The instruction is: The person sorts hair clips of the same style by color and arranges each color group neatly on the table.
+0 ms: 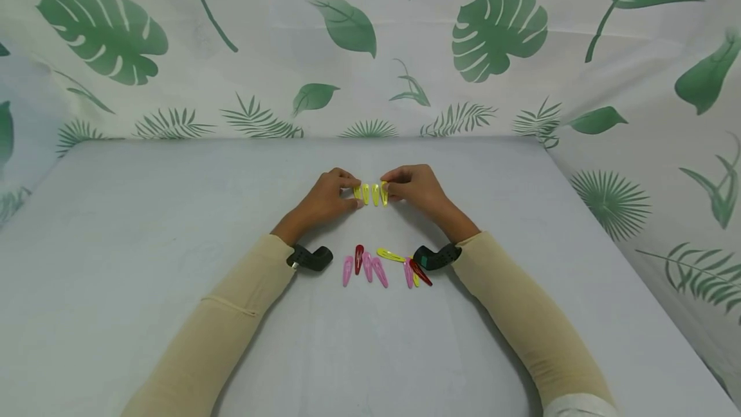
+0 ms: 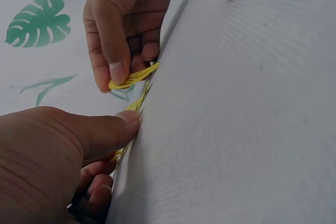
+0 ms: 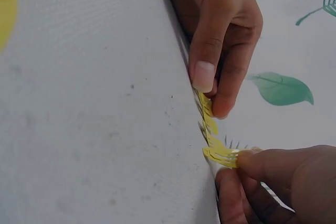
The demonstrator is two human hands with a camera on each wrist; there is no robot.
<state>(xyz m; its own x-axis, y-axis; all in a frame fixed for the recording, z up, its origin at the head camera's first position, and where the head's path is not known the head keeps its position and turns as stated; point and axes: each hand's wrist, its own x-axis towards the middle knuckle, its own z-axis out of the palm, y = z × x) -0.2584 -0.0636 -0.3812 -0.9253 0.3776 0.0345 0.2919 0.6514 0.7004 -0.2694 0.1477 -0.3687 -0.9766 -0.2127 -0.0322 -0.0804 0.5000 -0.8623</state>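
Note:
Several yellow snap hair clips (image 1: 375, 195) stand side by side in a short row on the white cloth. My left hand (image 1: 330, 199) has thumb and finger at the leftmost clip, pinching it; the right wrist view shows the thumb covering the top of that clip (image 3: 203, 99). At the other end, my right hand (image 1: 418, 186) pinches the rightmost yellow clip (image 1: 384, 194) between thumb and fingers. This clip (image 2: 134, 77) is tilted up from the cloth in the left wrist view.
Nearer the body lie loose clips: pink ones (image 1: 368, 268), a dark red one (image 1: 359, 259) and a yellow one (image 1: 390, 255). Another dark red clip (image 1: 421, 273) overlaps pink and yellow ones beside the right wrist camera (image 1: 437, 257). Behind the table (image 1: 145, 211) hangs a leaf-print cloth (image 1: 399, 37).

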